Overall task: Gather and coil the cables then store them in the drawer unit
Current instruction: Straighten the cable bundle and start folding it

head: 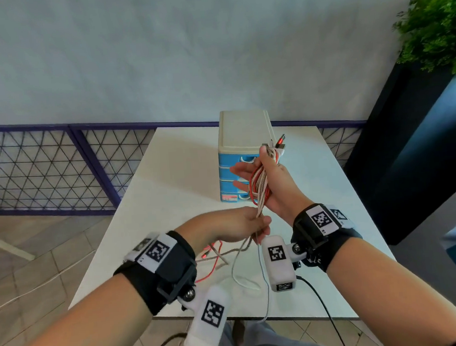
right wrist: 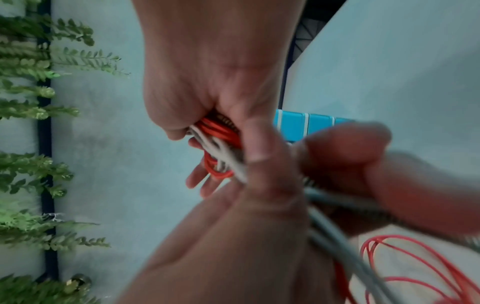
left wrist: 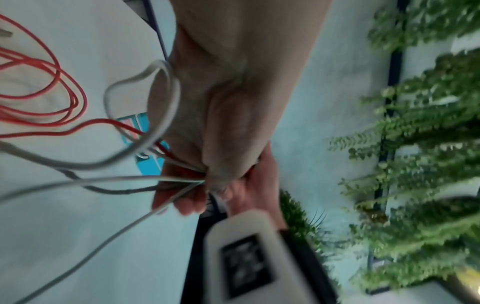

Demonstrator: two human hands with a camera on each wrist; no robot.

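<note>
A bundle of red, white and braided cables [head: 260, 181] lies wound across the palm of my right hand [head: 262, 176], whose thumb pins it while the fingers stretch out left; plug ends stick out above the thumb. In the right wrist view the bundle [right wrist: 218, 131] sits under the thumb of that right hand [right wrist: 207, 102]. Just below, my left hand [head: 248, 224] pinches the trailing strands. Loose cable tails [head: 227, 256] run down onto the white table [head: 167, 177]. The red cable [left wrist: 52, 82] loops beside my left hand [left wrist: 210, 172]. The drawer unit [head: 243, 134], cream top and blue drawers, stands behind my hands with its drawers closed.
A purple mesh railing [head: 46, 169] runs behind the table. A dark column [head: 408, 146] topped by a green plant [head: 438, 28] stands to the right. A white cord [head: 27, 295] trails across the tiled floor at left. A black lead [head: 322, 301] hangs from my right wrist.
</note>
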